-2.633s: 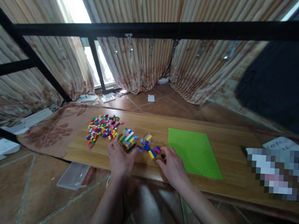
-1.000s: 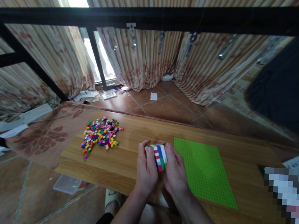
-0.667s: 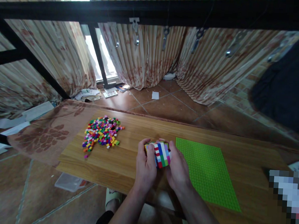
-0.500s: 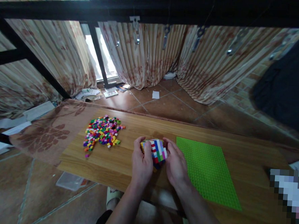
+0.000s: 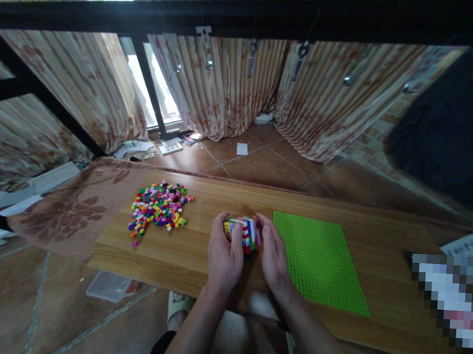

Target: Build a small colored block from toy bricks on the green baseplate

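The left hand (image 5: 226, 254) grasps the multicoloured brick block (image 5: 249, 235) over the bench (image 5: 162, 266), thumb on its near face, apparently to steady it. The right hand (image 5: 274, 254) curves loosely open at the block's right side, perhaps guarding it; contact is unclear. Loose bricks (image 5: 158, 207) heaped left and the green baseplate (image 5: 321, 262) flat at right seem placed within easy reach.

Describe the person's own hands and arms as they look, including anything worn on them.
The left hand and right hand are ungloved, with no rings or markings to be made out on the fingers. Both wrists lack a watch or band, and no sleeve shows along either forearm.
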`<state>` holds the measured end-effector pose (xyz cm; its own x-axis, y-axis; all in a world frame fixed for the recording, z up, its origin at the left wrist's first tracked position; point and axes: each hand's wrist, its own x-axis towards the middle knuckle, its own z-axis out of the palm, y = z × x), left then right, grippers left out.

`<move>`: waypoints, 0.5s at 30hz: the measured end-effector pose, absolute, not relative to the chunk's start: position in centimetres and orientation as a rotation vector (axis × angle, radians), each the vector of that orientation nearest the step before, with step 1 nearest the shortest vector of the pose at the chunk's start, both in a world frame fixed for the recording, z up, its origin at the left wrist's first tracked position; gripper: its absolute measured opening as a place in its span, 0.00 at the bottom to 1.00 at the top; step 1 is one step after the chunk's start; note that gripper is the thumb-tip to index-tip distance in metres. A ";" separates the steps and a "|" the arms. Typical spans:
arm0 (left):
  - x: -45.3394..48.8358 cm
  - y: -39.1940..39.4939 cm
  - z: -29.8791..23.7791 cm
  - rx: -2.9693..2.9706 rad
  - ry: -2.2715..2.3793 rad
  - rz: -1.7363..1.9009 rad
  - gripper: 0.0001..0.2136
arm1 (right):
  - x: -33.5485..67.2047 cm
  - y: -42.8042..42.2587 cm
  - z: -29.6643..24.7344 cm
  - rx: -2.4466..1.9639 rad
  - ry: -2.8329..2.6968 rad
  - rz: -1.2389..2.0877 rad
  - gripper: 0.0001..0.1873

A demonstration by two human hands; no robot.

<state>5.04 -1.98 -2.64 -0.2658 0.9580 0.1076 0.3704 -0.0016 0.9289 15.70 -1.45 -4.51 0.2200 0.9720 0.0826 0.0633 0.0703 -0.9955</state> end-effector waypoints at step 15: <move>7.6 -3.3 -3.1 1.663 1.655 1.548 0.15 | 14.3 -2.9 -2.5 -1.312 -0.994 0.707 0.16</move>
<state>7.57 -3.33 -3.08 -0.2647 0.8566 0.4430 0.4994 -0.2712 0.8228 14.29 -2.92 -2.52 0.4349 0.8803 0.1896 0.1104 0.1568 -0.9814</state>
